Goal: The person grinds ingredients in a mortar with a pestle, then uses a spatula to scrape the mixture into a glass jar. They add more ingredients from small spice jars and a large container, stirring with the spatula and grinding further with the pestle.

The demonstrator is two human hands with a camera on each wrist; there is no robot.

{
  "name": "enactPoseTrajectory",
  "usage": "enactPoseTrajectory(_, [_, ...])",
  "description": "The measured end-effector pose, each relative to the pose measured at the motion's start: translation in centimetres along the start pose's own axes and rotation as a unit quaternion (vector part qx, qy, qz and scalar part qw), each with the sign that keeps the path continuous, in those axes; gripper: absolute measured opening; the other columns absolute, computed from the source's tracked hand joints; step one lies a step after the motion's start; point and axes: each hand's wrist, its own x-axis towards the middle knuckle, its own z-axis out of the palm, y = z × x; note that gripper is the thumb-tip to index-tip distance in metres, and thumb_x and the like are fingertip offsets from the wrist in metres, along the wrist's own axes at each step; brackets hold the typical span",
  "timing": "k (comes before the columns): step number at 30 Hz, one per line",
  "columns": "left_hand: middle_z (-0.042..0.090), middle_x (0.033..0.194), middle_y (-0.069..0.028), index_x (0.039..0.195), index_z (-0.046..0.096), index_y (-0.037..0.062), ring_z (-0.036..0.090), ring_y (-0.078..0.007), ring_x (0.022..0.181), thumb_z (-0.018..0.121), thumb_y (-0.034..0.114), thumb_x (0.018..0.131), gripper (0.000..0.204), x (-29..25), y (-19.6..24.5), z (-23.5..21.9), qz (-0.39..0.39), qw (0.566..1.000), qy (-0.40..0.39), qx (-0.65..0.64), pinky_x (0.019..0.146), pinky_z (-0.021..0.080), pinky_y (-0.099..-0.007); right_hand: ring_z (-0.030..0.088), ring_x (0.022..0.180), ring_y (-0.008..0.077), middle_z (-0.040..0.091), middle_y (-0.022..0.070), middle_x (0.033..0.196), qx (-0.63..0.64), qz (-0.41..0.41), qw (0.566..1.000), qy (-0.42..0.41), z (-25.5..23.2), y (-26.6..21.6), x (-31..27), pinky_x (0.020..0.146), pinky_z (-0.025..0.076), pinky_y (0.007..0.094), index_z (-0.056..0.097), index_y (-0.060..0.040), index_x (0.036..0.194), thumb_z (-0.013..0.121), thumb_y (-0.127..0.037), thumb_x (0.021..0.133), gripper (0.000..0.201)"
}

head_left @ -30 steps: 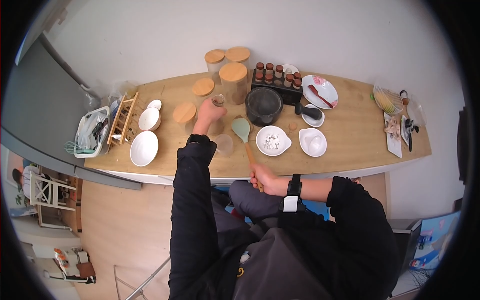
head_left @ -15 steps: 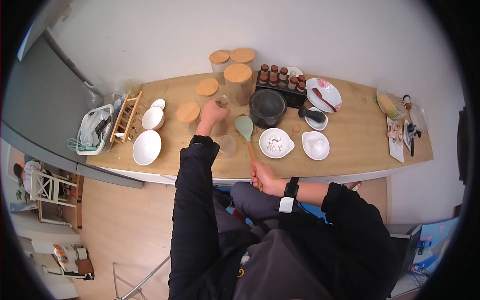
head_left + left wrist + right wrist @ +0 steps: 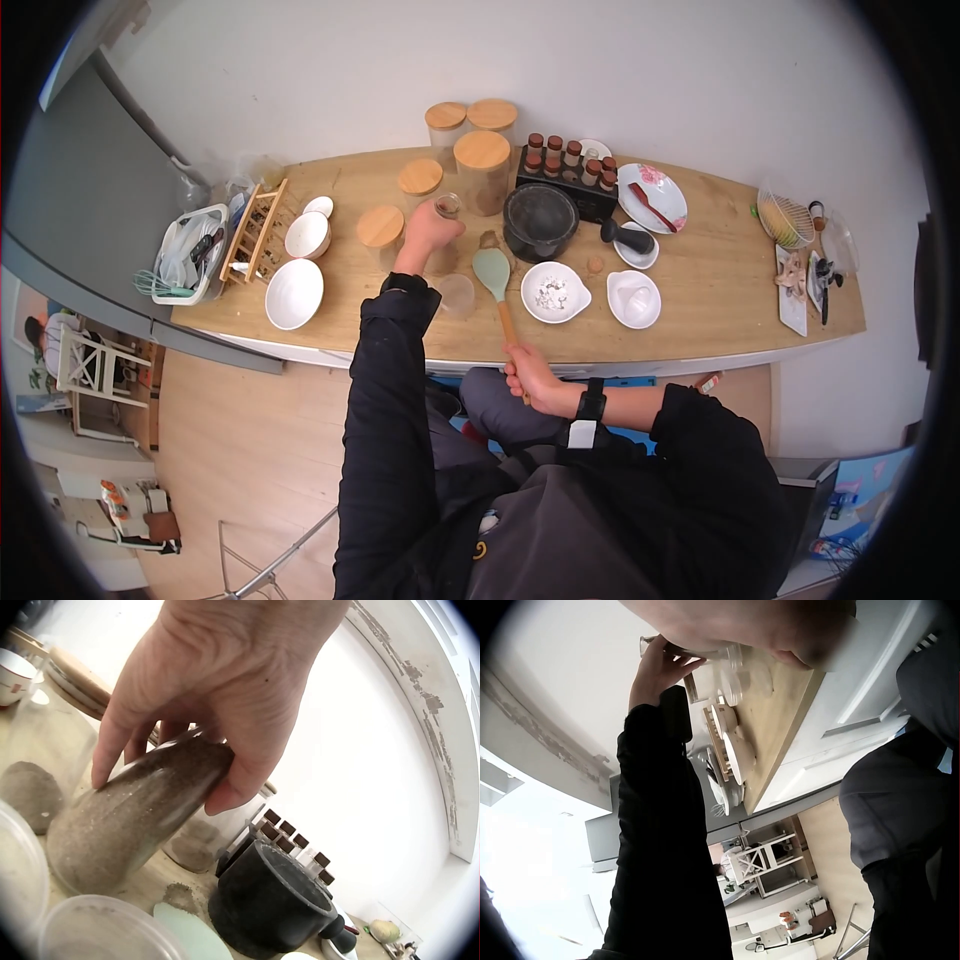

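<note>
My left hand (image 3: 430, 235) grips a glass jar (image 3: 135, 810) round its upper part, thumb on one side and fingers on the other. The jar is full of grey-brown powder and looks tilted in the left wrist view. Low at the counter's front edge, my right hand (image 3: 537, 378) holds the wooden handle of a spatula (image 3: 491, 270) with a mint-green head. That head lies over the counter beside a small patch of spilled powder (image 3: 180, 896). A clear plastic cup (image 3: 457, 296) stands just in front of the jar.
A black mortar (image 3: 541, 222) stands right of the jar, its pestle (image 3: 627, 237) beside it. Several wooden-lidded canisters (image 3: 482, 152) are behind the left hand. A white spouted bowl (image 3: 552, 292) holds whitish bits. More white bowls (image 3: 294, 294) sit at the left.
The head view has shifted slightly. Both hands keep their hold on the jar and the spatula, with little movement between them.
</note>
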Motion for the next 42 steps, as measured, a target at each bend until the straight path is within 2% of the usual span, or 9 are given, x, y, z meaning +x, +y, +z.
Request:
enactPoseTrajectory(8, [0.068, 0.092, -0.0149, 0.093, 0.065, 0.0059, 0.064, -0.0294, 0.089, 0.07, 0.02, 0.059, 0.037, -0.1, 0.3, -0.1, -0.003, 1.0, -0.004, -0.012, 0.077, 0.05, -0.037, 0.036, 0.05, 0.0088, 0.042, 0.0011, 0.07, -0.006, 0.018, 1.0, -0.023, 0.2, 0.1, -1.8, 0.041, 0.029, 0.0241, 0.045, -0.0094, 0.11, 0.044, -0.025, 0.094, 0.022])
enactPoseTrajectory(14, [0.068, 0.093, -0.0148, 0.095, 0.066, 0.0065, 0.064, -0.0293, 0.089, 0.07, 0.021, 0.059, 0.039, -0.4, 0.4, -0.3, 0.005, 1.0, 0.001, -0.015, 0.077, 0.05, -0.0371, 0.032, 0.048, 0.0078, 0.039, -0.0009, 0.066, 0.061, 0.051, 0.996, -0.049, -0.2, -0.2, -1.3, 0.041, 0.027, 0.0241, 0.043, -0.0091, 0.109, 0.04, -0.029, 0.093, 0.026])
enactPoseTrajectory(25, [0.068, 0.091, -0.0146, 0.094, 0.065, 0.0055, 0.064, -0.0288, 0.089, 0.07, 0.02, 0.059, 0.038, -0.3, 0.7, -0.4, 0.003, 1.0, -0.005, -0.004, 0.077, 0.05, -0.0367, 0.029, 0.044, 0.0074, 0.033, -0.0031, 0.06, 0.044, 0.028, 0.995, -0.082, 1.4, -2.4, 0.5, 0.039, 0.026, 0.0251, 0.043, -0.0108, 0.105, 0.039, -0.034, 0.095, 0.026])
enactPoseTrajectory(29, [0.067, 0.091, -0.0145, 0.094, 0.065, 0.0048, 0.064, -0.0285, 0.09, 0.07, 0.02, 0.059, 0.038, -0.4, 0.8, -0.4, 0.001, 1.0, -0.006, -0.002, 0.077, 0.05, -0.0368, 0.027, 0.043, 0.0072, 0.032, -0.0033, 0.058, 0.043, 0.019, 0.994, -0.097, 1.6, -0.6, 2.5, 0.038, 0.025, 0.0254, 0.043, -0.0121, 0.103, 0.039, -0.035, 0.095, 0.024])
enactPoseTrajectory(35, [0.068, 0.094, -0.0146, 0.096, 0.065, 0.0056, 0.064, -0.0291, 0.092, 0.07, 0.02, 0.059, 0.04, 0.1, 0.1, 0.1, 0.007, 1.0, 0.008, 0.005, 0.079, 0.05, -0.0365, 0.027, 0.043, 0.0072, 0.031, -0.0034, 0.058, 0.039, -0.039, 0.996, -0.074, 0.1, 0.1, 4.9, 0.038, 0.025, 0.0252, 0.043, -0.0118, 0.1, 0.039, -0.035, 0.095, 0.024])
enactPoseTrajectory(42, [0.067, 0.095, -0.0161, 0.097, 0.066, 0.0052, 0.064, -0.0298, 0.093, 0.07, 0.021, 0.059, 0.041, -0.1, 0.6, -0.2, -0.004, 1.0, 0.001, 0.002, 0.079, 0.05, -0.0367, 0.027, 0.043, 0.0079, 0.032, -0.003, 0.059, 0.024, -0.054, 0.995, -0.075, 0.8, -1.3, 3.3, 0.037, 0.025, 0.0255, 0.043, -0.0107, 0.1, 0.04, -0.034, 0.096, 0.024])
